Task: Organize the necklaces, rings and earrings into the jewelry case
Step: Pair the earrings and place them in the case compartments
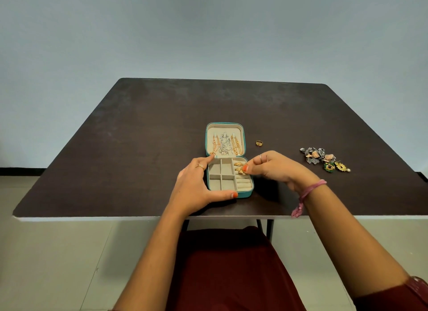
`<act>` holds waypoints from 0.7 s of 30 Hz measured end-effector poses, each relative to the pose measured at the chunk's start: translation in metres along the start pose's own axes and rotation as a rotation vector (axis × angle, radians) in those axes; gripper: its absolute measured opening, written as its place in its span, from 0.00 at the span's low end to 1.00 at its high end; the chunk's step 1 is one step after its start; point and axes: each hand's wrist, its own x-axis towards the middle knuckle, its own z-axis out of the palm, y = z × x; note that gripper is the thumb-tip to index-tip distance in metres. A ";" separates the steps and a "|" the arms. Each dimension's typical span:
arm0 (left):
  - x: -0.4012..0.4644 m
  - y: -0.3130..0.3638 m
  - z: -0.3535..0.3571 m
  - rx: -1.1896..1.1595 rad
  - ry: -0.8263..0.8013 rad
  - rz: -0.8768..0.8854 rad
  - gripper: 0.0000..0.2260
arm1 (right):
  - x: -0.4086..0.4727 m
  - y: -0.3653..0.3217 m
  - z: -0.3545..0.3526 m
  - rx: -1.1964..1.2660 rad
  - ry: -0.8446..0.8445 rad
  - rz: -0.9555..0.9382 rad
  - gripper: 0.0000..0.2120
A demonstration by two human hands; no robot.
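My hands are both at the jewelry case, the left bracing it and the right pinching a ring over the ring rolls.

My left hand [196, 183] clasps the left side of the jewelry case [228, 190], thumb curled along its near edge and forefinger stretched to the hinge line. My right hand [275, 169] pinches a gold ring [240, 171] between thumb and fingertips, right at the ring rolls on the case's right side, where another gold ring [238, 164] sits just beyond it. Between my hands the four square compartments show only grey lining. Beyond my left forefinger, in the raised lid, hang the necklaces [227, 145], gold and silver. Just beyond my right hand a lone ring [259, 143] lies on the dark worktop [139, 148]. Well to the right of my right hand lies a heap of earrings [324, 160].
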 end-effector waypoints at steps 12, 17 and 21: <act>-0.001 0.000 -0.001 0.000 -0.002 0.002 0.51 | -0.005 -0.010 0.001 -0.092 0.001 0.026 0.05; 0.000 0.001 0.000 0.005 -0.003 0.003 0.50 | -0.004 -0.007 -0.003 -0.063 -0.017 0.038 0.04; 0.000 0.000 0.000 0.003 0.001 -0.004 0.51 | -0.002 -0.006 -0.003 -0.079 -0.042 0.045 0.03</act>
